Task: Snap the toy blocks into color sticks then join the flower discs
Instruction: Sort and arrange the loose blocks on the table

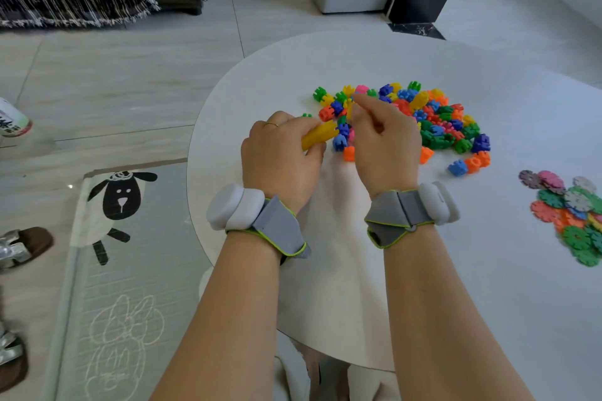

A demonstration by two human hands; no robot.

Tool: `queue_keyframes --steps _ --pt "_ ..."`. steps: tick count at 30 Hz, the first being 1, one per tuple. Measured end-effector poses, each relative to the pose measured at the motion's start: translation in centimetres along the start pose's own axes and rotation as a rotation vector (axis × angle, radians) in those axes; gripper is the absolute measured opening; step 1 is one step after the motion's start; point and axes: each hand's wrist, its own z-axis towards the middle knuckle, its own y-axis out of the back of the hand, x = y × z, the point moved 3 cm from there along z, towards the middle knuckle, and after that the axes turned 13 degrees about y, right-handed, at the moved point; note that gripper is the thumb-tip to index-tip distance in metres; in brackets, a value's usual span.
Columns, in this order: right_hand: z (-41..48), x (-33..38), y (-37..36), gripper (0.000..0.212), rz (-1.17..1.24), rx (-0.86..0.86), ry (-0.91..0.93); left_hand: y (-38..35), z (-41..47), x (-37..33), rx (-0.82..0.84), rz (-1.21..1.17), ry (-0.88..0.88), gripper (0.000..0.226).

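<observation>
Yellow stick (317, 137) gripped in left hand (280, 153); right hand (384, 137) curled just beyond its tip, I cannot tell around what. Risk: a skewed push scatters the pile (439, 120).

Single view here, riding up on the person's head, looking forward and steeply down along both forearms. The left hand (280, 153) and right hand (384, 143) sit close in, near centre frame, over the round white table (488, 303). Wide lens, so the floor (130, 81) and play mat (130, 270) fill the left.
</observation>
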Motion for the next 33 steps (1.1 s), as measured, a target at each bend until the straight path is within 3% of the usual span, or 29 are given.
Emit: queue_keyframes --steps 6,11,16,25,33 --pt "-1.0 -1.2 1.4 0.011 0.482 -0.018 -0.226 -0.4 -0.9 -1.8 0.017 -0.083 -0.057 0.035" --pt "-1.3 -1.6 2.6 0.009 0.717 -0.005 -0.338 -1.0 -1.2 -2.8 0.029 -0.117 -0.07 0.025" --pt "-1.2 -1.8 3.4 0.012 0.761 0.052 -0.336 -1.5 -1.4 -3.4 0.066 -0.118 -0.112 0.02" --pt "-1.2 -2.2 4.0 0.008 0.866 -0.028 -0.398 -1.8 -1.9 -4.4 0.067 -0.128 -0.145 0.022" --pt "-1.2 -2.4 4.0 0.012 0.928 0.053 -0.417 -1.6 -1.7 -4.0 0.085 -0.114 -0.127 0.021"
